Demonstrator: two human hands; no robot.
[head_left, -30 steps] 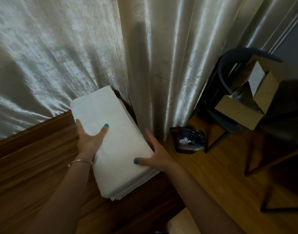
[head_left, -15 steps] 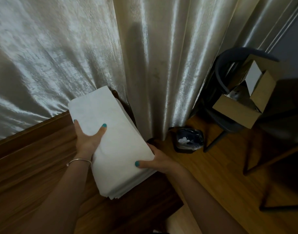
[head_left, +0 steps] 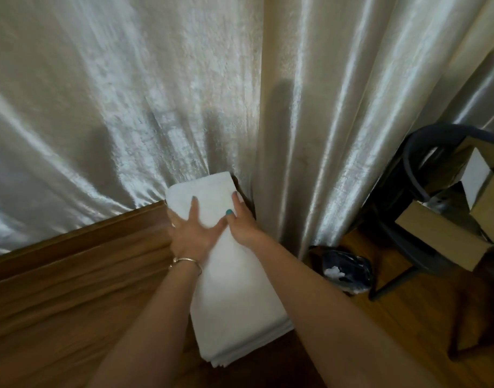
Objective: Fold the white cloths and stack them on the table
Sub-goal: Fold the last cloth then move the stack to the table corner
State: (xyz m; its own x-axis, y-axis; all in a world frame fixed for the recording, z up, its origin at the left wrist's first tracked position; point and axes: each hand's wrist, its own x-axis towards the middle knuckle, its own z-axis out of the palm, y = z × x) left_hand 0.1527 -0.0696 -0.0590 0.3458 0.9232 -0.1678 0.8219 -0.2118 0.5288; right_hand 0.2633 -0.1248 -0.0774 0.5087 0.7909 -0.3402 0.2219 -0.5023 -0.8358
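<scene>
1. Leftmost, the wooden table (head_left: 72,289) runs from the left edge toward the centre, with a pale shiny curtain (head_left: 128,107) hanging behind it and touching its far edge.
2. Next, the left hand (head_left: 194,233), with a bracelet (head_left: 185,261) at the wrist, lies flat on the far half of the stack of white cloths (head_left: 237,298); its grip is spread, fingers fanned and palm down, pinching nothing.
3. The stack sits at the table's right end, its far end against the curtain and its near corner close to the table's right edge, several folded layers showing at that corner.
4. The right hand (head_left: 241,222) presses on the stack's far right side, just beside the left hand; its fingers are extended and laid along the cloth, not closed round it.
5. Further right, on the floor, a dark bag (head_left: 346,270) lies near the curtain, and a dark chair (head_left: 425,191) carries an open cardboard box (head_left: 447,236).
6. Risk, as a judgement: uneven pressure could skew the layers, and a push toward the right edge could tip the near corner off the table. The curtain behind could also snag or drag the top cloth.
7. No brand, label or writing can be read anywhere; the box faces look blank.
</scene>
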